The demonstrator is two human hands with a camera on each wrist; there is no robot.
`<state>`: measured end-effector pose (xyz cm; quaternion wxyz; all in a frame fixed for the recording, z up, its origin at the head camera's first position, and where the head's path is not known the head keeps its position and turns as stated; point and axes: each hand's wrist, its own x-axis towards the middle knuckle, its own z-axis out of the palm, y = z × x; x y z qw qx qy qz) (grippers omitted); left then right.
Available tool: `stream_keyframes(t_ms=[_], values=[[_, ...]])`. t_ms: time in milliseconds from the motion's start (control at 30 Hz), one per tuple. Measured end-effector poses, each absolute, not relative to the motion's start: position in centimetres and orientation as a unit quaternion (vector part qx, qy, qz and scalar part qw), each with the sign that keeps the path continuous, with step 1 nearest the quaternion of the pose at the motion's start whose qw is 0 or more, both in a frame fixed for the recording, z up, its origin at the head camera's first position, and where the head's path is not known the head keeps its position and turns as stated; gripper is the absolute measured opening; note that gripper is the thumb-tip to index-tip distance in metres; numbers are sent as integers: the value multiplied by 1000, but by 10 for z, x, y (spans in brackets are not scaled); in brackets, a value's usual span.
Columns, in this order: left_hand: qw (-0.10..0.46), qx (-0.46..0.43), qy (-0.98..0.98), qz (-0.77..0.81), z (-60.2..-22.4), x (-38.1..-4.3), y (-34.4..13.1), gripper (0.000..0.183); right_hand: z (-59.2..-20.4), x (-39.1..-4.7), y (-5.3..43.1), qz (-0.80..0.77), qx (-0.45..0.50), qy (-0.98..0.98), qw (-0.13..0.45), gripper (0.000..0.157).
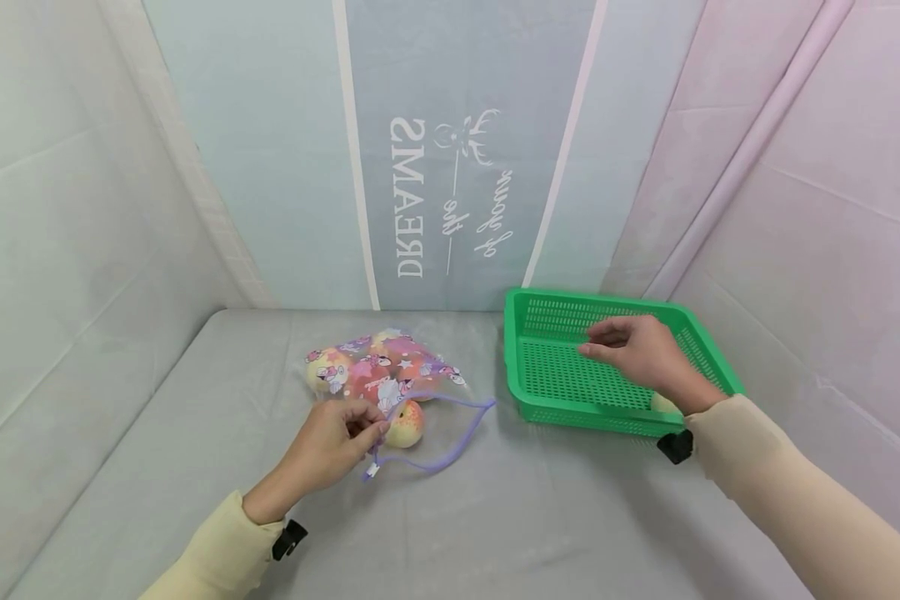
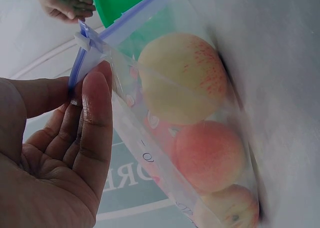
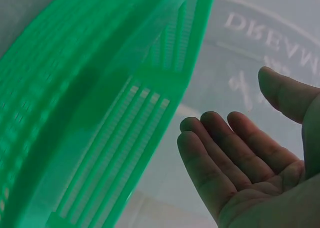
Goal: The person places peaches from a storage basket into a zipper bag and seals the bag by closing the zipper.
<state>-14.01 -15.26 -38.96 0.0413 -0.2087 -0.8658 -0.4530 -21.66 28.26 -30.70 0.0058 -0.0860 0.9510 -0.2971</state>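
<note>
My left hand (image 1: pixel 337 440) pinches the purple zip edge of a clear printed zip bag (image 2: pixel 150 158) between thumb and fingers. The bag lies on its side with its mouth spread toward the right. Several peaches fill it; a yellow-red peach (image 1: pixel 405 425) sits just inside the mouth, and a pinker peach (image 2: pixel 210 155) lies behind it. A white slider (image 2: pixel 82 41) shows at the zip's end. Over the green basket (image 1: pixel 607 417) hovers my right hand (image 1: pixel 637 350), its fingers relaxed and holding nothing. In the right wrist view its palm faces the basket's slotted wall.
Inside the basket's near right corner is a pale fruit (image 1: pixel 663 405), partly hidden by the right wrist. A grey cloth covers the table (image 1: pixel 495 533). Fabric walls rise at the back and both sides, the back one (image 1: pixel 465 75) bearing mirrored lettering.
</note>
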Motion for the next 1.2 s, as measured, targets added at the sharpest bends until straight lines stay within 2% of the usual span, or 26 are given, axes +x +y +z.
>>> stream_keyframes(t_ms=[400,767,1000,1200], values=[[39,-209,-864,-457,-391,-141,-154,16,-311,-236,338,-263,-66,962,42,64],[45,-213,-861,-459,-392,-141,-154,17,-318,-250,378,-238,-63,959,139,74],[45,-210,-862,-459,-393,-142,-154,17,-322,-256,402,-231,-70,954,180,84],[41,-209,-862,-460,-392,-142,-154,16,-327,-259,415,-230,-77,948,207,83]])
